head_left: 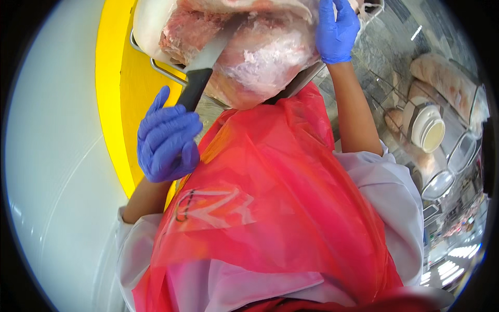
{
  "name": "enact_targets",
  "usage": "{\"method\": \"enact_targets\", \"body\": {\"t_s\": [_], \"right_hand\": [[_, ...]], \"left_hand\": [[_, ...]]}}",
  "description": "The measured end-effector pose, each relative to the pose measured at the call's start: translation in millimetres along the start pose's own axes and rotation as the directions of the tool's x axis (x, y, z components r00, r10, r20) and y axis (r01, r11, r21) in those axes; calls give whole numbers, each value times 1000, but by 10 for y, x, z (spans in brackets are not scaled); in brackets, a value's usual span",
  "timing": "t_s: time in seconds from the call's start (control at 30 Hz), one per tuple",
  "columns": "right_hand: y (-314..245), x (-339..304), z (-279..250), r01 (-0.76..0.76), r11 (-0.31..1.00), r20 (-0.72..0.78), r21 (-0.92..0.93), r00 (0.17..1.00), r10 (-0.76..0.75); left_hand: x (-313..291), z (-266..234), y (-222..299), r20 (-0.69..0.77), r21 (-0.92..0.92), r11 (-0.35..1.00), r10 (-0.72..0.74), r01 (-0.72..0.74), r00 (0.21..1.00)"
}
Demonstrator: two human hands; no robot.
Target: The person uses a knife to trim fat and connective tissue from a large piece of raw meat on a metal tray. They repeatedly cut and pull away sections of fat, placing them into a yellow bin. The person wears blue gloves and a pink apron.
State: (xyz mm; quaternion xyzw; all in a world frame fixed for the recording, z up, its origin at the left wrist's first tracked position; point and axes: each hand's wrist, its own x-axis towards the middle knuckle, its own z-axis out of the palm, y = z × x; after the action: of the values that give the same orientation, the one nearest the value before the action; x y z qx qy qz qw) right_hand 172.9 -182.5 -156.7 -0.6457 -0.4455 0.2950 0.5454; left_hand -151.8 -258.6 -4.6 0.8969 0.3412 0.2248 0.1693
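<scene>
A large piece of raw meat (pixel 270 67) with pale skin and fat lies at the top of the view. A knife (pixel 196 88) with a black handle points up and right, its blade tip hidden in the reddish cut. My left hand (pixel 169 138), in a blue glove, has its fingers curled loosely at the handle's lower end, covering part of it; the thumb stands up and away. In a matching glove, my right hand (pixel 337 36) rests at the right edge of the meat, fingers stretched upward and apart. Their tips leave the picture.
Beneath the meat shows a metal tray (pixel 306 78) with a wire handle (pixel 167 72) at left. A yellow curved edge (pixel 112 93) borders a pale surface. At right, a white jar-like container (pixel 429 130) stands among transparent bags and wire racks. My red plastic apron (pixel 280 192) reaches the meat.
</scene>
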Motion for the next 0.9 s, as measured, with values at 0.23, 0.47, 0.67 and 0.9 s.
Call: {"method": "enact_targets", "body": {"t_s": [0.23, 0.47, 0.67, 0.9], "right_hand": [[-659, -937, 24, 504, 793, 368, -342, 848, -381], [-754, -1122, 461, 527, 685, 320, -504, 850, -419], [-593, -1169, 441, 452, 713, 297, -536, 892, -342], [-758, -1136, 437, 491, 696, 301, -524, 871, -388]], "left_hand": [[804, -173, -495, 32, 499, 841, 224, -210, 974], [1491, -178, -283, -212, 113, 991, 97, -74, 973], [810, -107, -409, -49, -68, 986, 149, -152, 988], [1442, -47, -895, -104, 47, 989, 145, -141, 984]]}}
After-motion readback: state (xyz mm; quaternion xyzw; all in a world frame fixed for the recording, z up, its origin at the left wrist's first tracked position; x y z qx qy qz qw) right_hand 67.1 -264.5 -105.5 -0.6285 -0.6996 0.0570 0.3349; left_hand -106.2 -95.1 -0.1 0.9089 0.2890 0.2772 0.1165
